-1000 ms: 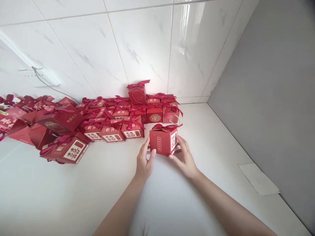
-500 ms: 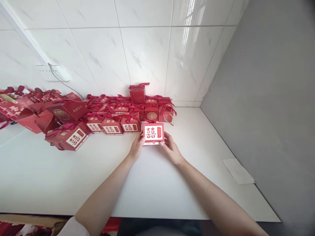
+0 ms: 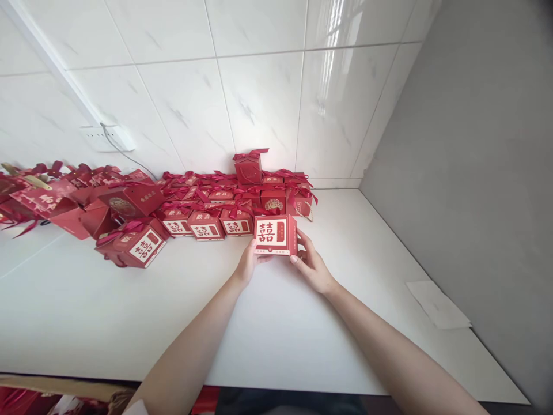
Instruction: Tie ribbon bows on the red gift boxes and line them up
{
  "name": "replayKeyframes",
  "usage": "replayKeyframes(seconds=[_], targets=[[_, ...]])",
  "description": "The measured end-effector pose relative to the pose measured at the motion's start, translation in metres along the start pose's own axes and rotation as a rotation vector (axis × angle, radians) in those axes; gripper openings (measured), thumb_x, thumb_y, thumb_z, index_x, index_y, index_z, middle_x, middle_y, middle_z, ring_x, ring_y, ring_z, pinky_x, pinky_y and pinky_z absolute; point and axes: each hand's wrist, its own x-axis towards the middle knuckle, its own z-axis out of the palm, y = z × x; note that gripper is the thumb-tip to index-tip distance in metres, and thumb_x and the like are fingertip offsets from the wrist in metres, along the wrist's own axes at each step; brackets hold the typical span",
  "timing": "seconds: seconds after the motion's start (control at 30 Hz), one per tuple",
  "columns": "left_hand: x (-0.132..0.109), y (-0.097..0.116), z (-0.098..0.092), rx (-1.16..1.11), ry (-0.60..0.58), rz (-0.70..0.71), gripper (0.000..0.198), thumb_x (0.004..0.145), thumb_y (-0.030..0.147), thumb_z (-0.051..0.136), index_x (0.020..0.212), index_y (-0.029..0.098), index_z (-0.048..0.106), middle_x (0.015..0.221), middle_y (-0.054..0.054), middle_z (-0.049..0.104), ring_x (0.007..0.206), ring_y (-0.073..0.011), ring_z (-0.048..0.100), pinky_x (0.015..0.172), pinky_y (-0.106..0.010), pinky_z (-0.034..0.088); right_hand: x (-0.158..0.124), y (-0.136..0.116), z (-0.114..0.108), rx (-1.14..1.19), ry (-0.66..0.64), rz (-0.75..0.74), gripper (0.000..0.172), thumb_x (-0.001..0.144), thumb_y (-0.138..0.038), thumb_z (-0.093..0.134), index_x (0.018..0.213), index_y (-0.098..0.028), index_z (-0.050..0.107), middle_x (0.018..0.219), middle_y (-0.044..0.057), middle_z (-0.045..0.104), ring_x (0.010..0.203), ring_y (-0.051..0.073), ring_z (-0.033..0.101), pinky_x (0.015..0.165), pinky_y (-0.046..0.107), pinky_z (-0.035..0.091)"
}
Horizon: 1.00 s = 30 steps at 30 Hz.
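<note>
Between my two hands is a red gift box (image 3: 275, 235) with a white label bearing a large red character, its front turned toward me. My left hand (image 3: 247, 262) grips its left lower side, fingers reaching beneath the bottom edge. On the other side, my right hand (image 3: 314, 266) has its thumb at the lower right corner and its fingers along the right face. Just left of it stands a row of similar boxes with ribbons, the nearest being a ribboned box (image 3: 237, 225). Behind sits a red box with a gold emblem (image 3: 273, 204).
One small red box (image 3: 248, 168) is stacked on the back row against the tiled wall (image 3: 263, 104). At left, a tilted gift box (image 3: 135, 245) lies before a heap of red bags (image 3: 47, 199). White paper (image 3: 437, 304) rests near the right edge of the white table (image 3: 276, 334).
The held box has turned slightly, so its right side face now shows. My left fingers reach further under it. The whole view has shifted a little.
</note>
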Motion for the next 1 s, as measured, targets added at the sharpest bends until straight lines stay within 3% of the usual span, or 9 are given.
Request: replayKeyframes(seconds=[0.13, 0.27, 0.4, 0.5, 0.57, 0.67, 0.77, 1.0], targets=[[0.002, -0.004, 0.002, 0.039, 0.061, 0.028, 0.065, 0.087, 0.063, 0.057, 0.133, 0.018, 0.051, 0.123, -0.015, 0.067, 0.105, -0.0287, 0.067, 0.088, -0.045, 0.056, -0.001, 0.001, 0.001, -0.053, 0.112, -0.01, 0.073, 0.092, -0.05, 0.06, 0.153, -0.033, 0.024, 0.152, 0.012, 0.04, 0.093, 0.021, 0.064, 0.085, 0.042, 0.056], [0.0, -0.006, 0.005, 0.085, 0.159, 0.094, 0.069, 0.082, 0.053, 0.069, 0.138, 0.02, 0.046, 0.122, -0.013, 0.067, 0.108, -0.0271, 0.066, 0.091, -0.042, 0.055, -0.002, 0.005, 0.006, -0.081, 0.268, -0.007, 0.078, 0.088, -0.05, 0.065, 0.152, -0.032, 0.021, 0.148, 0.014, 0.042, 0.088, 0.021, 0.065, 0.073, 0.04, 0.058], [-0.008, 0.002, 0.013, 0.108, 0.008, 0.127, 0.068, 0.088, 0.062, 0.055, 0.142, 0.022, 0.045, 0.141, -0.013, 0.056, 0.123, -0.0297, 0.058, 0.097, -0.042, 0.052, -0.005, -0.003, 0.006, -0.14, 0.298, -0.099, 0.056, 0.092, -0.044, 0.062, 0.142, -0.031, 0.041, 0.139, 0.011, 0.05, 0.092, 0.022, 0.064, 0.077, 0.041, 0.058], [-0.011, 0.008, 0.017, 0.11, 0.004, 0.164, 0.063, 0.085, 0.056, 0.063, 0.135, 0.019, 0.051, 0.142, -0.013, 0.055, 0.129, -0.0309, 0.053, 0.105, -0.042, 0.046, -0.007, -0.014, 0.004, -0.198, 0.205, -0.161, 0.042, 0.094, -0.04, 0.059, 0.135, -0.032, 0.05, 0.133, 0.01, 0.053, 0.097, 0.023, 0.062, 0.078, 0.04, 0.057], [-0.011, 0.01, 0.017, 0.034, 0.048, 0.088, 0.06, 0.086, 0.054, 0.063, 0.133, 0.019, 0.052, 0.139, -0.013, 0.058, 0.128, -0.0319, 0.054, 0.101, -0.043, 0.049, -0.008, -0.018, 0.003, -0.206, 0.165, -0.153, 0.038, 0.096, -0.041, 0.056, 0.133, -0.032, 0.053, 0.13, 0.01, 0.052, 0.096, 0.023, 0.061, 0.076, 0.04, 0.056], [-0.01, 0.013, 0.014, -0.18, 0.042, -0.084, 0.063, 0.091, 0.063, 0.045, 0.136, 0.02, 0.05, 0.137, -0.013, 0.06, 0.118, -0.0331, 0.06, 0.086, -0.045, 0.055, -0.008, -0.016, 0.004, -0.16, 0.201, -0.086, 0.037, 0.096, -0.045, 0.054, 0.13, -0.031, 0.051, 0.129, 0.009, 0.052, 0.089, 0.021, 0.06, 0.073, 0.039, 0.056], [-0.01, 0.015, 0.013, -0.351, -0.022, -0.198, 0.07, 0.09, 0.069, 0.031, 0.131, 0.018, 0.056, 0.13, -0.015, 0.065, 0.108, -0.0333, 0.065, 0.077, -0.044, 0.056, -0.009, -0.013, 0.006, -0.114, 0.233, -0.009, 0.039, 0.095, -0.048, 0.055, 0.128, -0.03, 0.05, 0.132, 0.009, 0.053, 0.086, 0.02, 0.06, 0.071, 0.038, 0.054], [-0.015, 0.019, 0.017, -0.531, -0.224, -0.372, 0.071, 0.091, 0.067, 0.033, 0.133, 0.014, 0.057, 0.128, -0.017, 0.066, 0.107, -0.0301, 0.067, 0.079, -0.037, 0.058, -0.011, -0.016, 0.011, -0.024, 0.091, -0.025, 0.05, 0.097, -0.046, 0.053, 0.142, -0.029, 0.038, 0.138, 0.01, 0.05, 0.087, 0.019, 0.062, 0.078, 0.039, 0.054]])
